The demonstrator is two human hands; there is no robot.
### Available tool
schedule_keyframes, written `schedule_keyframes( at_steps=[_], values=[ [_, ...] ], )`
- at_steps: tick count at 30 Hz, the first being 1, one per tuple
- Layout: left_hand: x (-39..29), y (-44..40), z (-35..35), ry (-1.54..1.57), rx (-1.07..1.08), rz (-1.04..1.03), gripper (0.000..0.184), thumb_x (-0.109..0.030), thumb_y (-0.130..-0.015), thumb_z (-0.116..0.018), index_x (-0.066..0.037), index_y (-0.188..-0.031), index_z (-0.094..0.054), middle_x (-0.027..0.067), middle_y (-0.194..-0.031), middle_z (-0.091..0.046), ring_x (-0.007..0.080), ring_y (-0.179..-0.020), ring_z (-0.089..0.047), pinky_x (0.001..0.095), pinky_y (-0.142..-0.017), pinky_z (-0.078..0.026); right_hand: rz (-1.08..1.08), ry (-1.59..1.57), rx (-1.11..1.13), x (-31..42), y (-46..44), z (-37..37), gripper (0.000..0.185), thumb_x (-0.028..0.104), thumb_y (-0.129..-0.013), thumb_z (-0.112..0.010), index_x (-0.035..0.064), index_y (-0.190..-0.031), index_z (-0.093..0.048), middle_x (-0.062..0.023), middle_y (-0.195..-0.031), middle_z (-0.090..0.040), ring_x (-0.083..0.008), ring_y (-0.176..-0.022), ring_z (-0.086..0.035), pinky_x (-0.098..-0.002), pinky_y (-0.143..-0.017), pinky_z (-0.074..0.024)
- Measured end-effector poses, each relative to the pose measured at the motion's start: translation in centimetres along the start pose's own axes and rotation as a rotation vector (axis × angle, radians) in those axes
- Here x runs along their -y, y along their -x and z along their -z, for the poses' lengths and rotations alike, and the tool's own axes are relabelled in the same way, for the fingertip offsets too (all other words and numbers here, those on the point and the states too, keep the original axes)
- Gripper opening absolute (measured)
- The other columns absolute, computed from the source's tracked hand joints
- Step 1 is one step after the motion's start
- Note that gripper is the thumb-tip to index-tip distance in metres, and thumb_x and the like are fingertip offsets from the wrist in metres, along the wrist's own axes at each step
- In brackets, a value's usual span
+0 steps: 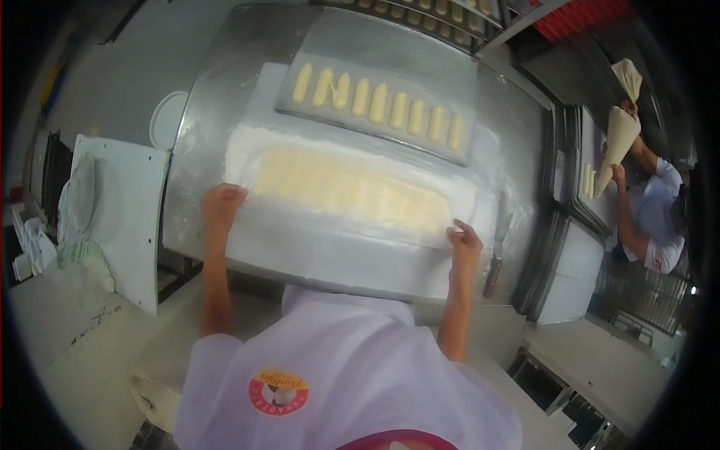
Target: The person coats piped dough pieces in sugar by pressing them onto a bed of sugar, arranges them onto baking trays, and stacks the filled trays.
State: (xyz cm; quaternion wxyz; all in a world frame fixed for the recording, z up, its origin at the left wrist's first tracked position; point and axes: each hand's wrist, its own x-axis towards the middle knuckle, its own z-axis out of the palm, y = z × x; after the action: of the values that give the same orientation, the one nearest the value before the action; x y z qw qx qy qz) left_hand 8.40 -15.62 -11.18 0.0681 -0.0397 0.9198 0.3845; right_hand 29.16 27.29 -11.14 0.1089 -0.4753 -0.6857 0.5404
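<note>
A flat, pale yellow strip of dough (352,191) lies on a white, floury sheet (315,238) on the metal table. At the left end of the strip, my left hand (223,201) pinches the sheet's edge. My right hand (466,235) has its fingers closed on the sheet's edge at the strip's right end. Both forearms reach over the near table edge. Just beyond the strip is a tray (300,114) with a row of piped yellow batter fingers (379,101). Whether the sheet is paper or cloth cannot be made out.
A long-bladed tool with a brown handle (493,277) lies right of my right hand. Farther right, a co-worker (656,210) holds a piping bag (621,139) over another tray. A rack of filled trays (442,21) stands behind the table (202,97). A sieve (81,195) is at left.
</note>
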Motion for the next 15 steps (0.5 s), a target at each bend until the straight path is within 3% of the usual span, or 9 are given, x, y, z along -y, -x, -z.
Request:
schedule_keyframes(
  at_steps=[5, 7, 10, 15],
  values=[
    [-0.9, -2.0, -0.5, -0.087, -0.025, -0.084, 0.024, -0.025, -0.072, -0.074, -0.003, -0.081, -0.068, 0.0117, -0.072, -0.067, 0.0223, -0.066, -0.064, 0.0314, -0.063, -0.048, -0.037, -0.029, -0.017, 0.2, -0.9, -0.5, 0.019, 0.01, -0.078, -0.07, -0.0014, -0.092, -0.068, -0.0017, -0.069, -0.06, -0.0083, -0.066, -0.053, -0.0234, -0.061, -0.04],
    [-2.9, -2.9, -0.8, -0.08, -0.054, -0.139, 0.025, -0.025, -0.073, -0.073, -0.003, -0.082, -0.069, 0.0127, -0.073, -0.067, 0.024, -0.067, -0.065, 0.0324, -0.064, -0.049, 0.054, 0.01, -0.084, 0.2, -2.3, -1.3, 0.017, 0.013, -0.078, -0.07, -0.0015, -0.087, -0.068, -0.0022, -0.071, -0.062, -0.0088, -0.065, -0.054, -0.0228, -0.061, -0.0402],
    [-3.0, -4.3, -1.8, -0.052, -0.051, -0.015, 0.024, -0.024, -0.073, -0.072, -0.003, -0.083, -0.069, 0.0134, -0.074, -0.068, 0.0247, -0.069, -0.065, 0.0321, -0.065, -0.049, 0.069, 0.08, -0.1, 1.2, -2.7, -2.0, 0.013, 0.01, -0.078, -0.069, -0.0014, -0.084, -0.067, -0.0021, -0.072, -0.062, -0.0092, -0.066, -0.054, -0.0227, -0.062, -0.0407],
    [-2.3, -4.7, -0.5, -0.035, -0.006, -0.027, 0.023, -0.022, -0.073, -0.072, -0.003, -0.085, -0.07, 0.0127, -0.073, -0.068, 0.0221, -0.069, -0.065, 0.0304, -0.067, -0.049, 0.135, -0.077, -0.01, 2.2, -2.3, -0.8, 0.006, 0.005, -0.078, -0.067, -0.0012, -0.08, -0.066, -0.0021, -0.072, -0.062, -0.0091, -0.068, -0.053, -0.0228, -0.064, -0.0406]
  ],
)
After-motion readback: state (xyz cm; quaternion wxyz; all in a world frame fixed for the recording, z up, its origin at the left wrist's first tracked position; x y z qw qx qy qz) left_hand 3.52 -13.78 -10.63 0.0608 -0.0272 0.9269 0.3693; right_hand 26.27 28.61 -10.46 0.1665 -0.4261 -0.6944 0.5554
